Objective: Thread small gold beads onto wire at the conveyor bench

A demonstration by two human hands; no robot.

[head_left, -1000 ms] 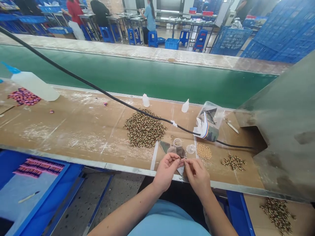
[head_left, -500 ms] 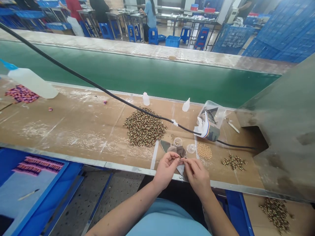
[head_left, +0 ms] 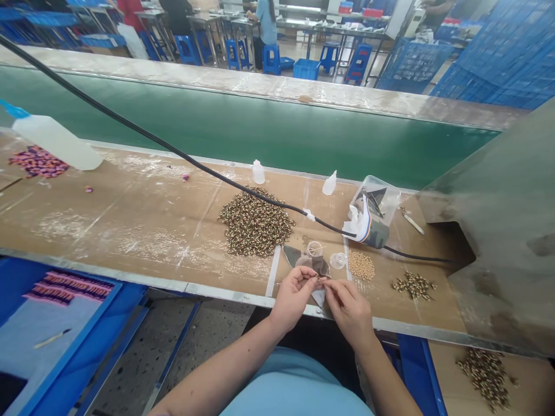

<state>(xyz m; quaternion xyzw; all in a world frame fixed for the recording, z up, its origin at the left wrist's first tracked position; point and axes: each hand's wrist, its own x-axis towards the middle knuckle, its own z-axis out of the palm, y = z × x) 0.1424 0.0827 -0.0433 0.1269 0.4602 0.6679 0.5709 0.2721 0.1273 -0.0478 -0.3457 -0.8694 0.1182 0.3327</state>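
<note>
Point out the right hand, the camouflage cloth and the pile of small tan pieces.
Right hand [head_left: 350,309]: head view, back of the hand.
Camouflage cloth [head_left: 306,262]: head view, its uncovered brownish patch.
Pile of small tan pieces [head_left: 361,266]: head view, middle of the pile.

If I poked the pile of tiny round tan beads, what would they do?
The tiny round tan beads would probably roll, looking round and lying loose on the flat brown tabletop. They'd likely scatter, since no wall surrounds them. Each is probably light, being so small.
</note>
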